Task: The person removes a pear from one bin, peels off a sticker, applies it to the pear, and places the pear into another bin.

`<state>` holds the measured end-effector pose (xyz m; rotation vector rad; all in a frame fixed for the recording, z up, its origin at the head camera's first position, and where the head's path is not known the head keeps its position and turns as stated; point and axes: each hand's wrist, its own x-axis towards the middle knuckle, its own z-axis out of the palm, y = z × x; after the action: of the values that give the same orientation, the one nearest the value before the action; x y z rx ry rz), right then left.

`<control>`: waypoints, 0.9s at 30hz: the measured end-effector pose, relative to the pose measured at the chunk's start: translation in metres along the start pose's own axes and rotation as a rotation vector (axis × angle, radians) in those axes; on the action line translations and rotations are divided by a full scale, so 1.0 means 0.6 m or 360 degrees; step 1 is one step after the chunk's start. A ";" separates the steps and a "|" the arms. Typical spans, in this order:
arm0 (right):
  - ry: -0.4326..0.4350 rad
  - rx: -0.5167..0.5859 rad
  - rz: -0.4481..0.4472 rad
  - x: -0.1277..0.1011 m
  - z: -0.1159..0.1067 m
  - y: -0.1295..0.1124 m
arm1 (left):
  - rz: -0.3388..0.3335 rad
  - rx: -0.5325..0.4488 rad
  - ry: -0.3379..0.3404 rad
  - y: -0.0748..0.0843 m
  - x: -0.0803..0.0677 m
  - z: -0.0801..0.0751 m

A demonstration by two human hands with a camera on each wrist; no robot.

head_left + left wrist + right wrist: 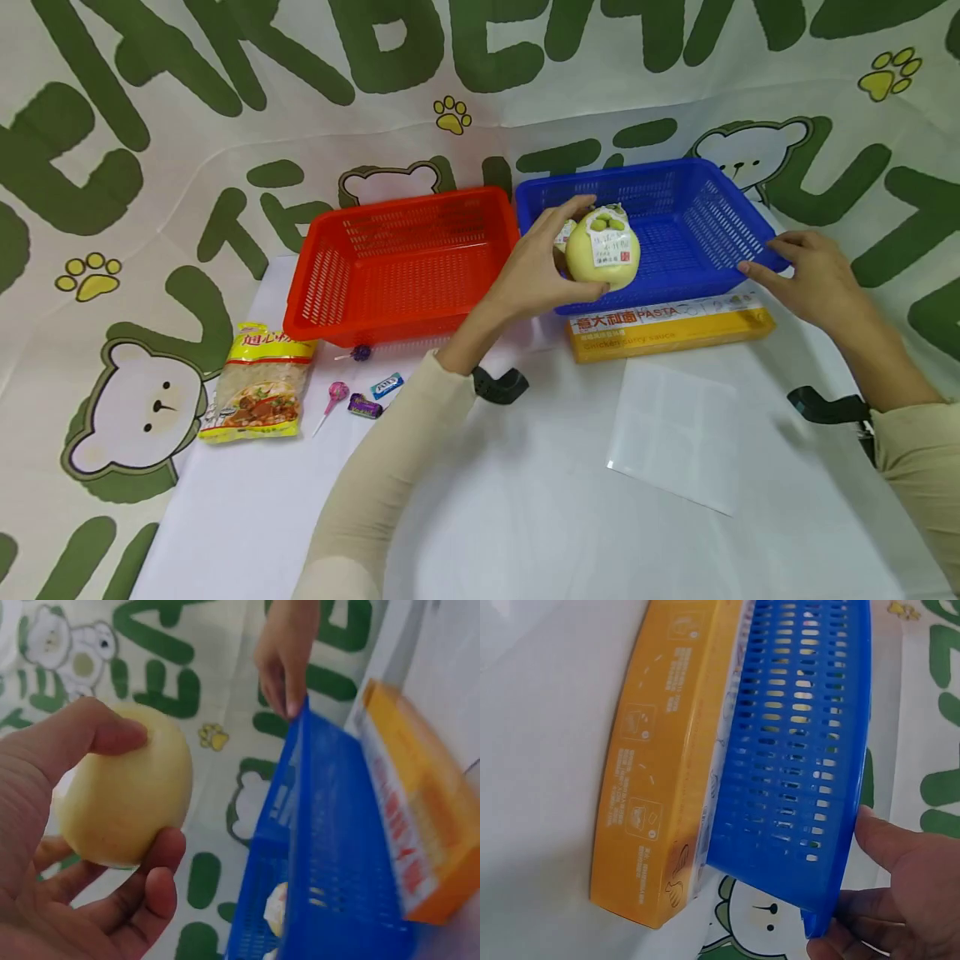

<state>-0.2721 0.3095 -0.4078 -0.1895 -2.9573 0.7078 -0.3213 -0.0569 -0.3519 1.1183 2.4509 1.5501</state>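
In the head view my left hand [536, 262] grips a round, pale yellow fruit [581, 254] with a white printed label [611, 246]. Thumb and fingers curl round its sides, over the left part of the blue basket [667, 287]. Behind the held fruit, part of another labelled one [564, 235] shows. The left wrist view has whitish items [276, 909] inside the basket, mostly hidden by its wall. My right hand [813, 275] pinches the basket's rim at the right front corner, its thumb [885, 836] lying along the edge.
A yellow pasta box [675, 329] lies along the basket's front. To the left stands a red basket [401, 271]. Near it are a noodle bag [262, 387], a pink lollipop [337, 392] and small wrapped candies [365, 406]. A clear plastic sheet [675, 433] lies on the white table.
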 end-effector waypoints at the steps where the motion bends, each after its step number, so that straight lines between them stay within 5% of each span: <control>1: -0.0003 -0.0006 -0.0004 0.000 0.001 -0.001 | -0.0022 0.0037 0.0006 -0.003 0.021 0.002; 8: 0.0017 -0.0005 -0.0015 -0.003 0.003 -0.002 | -0.0128 0.0363 -0.0082 -0.037 0.162 0.025; 14: 0.0017 0.0002 -0.0017 0.001 0.001 -0.003 | -0.0218 0.0479 -0.0163 -0.064 0.247 0.041; 22: 0.0040 -0.0001 -0.0043 -0.007 0.024 -0.007 | -0.0319 0.1185 -0.0377 -0.100 0.294 0.097; 27: 0.0108 -0.0008 -0.0093 -0.008 0.014 -0.006 | -0.0294 0.1307 -0.0427 -0.114 0.324 0.129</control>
<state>-0.2689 0.3018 -0.4140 -0.1244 -2.8876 0.6731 -0.4733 0.0997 -0.3808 1.0121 2.9205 0.2771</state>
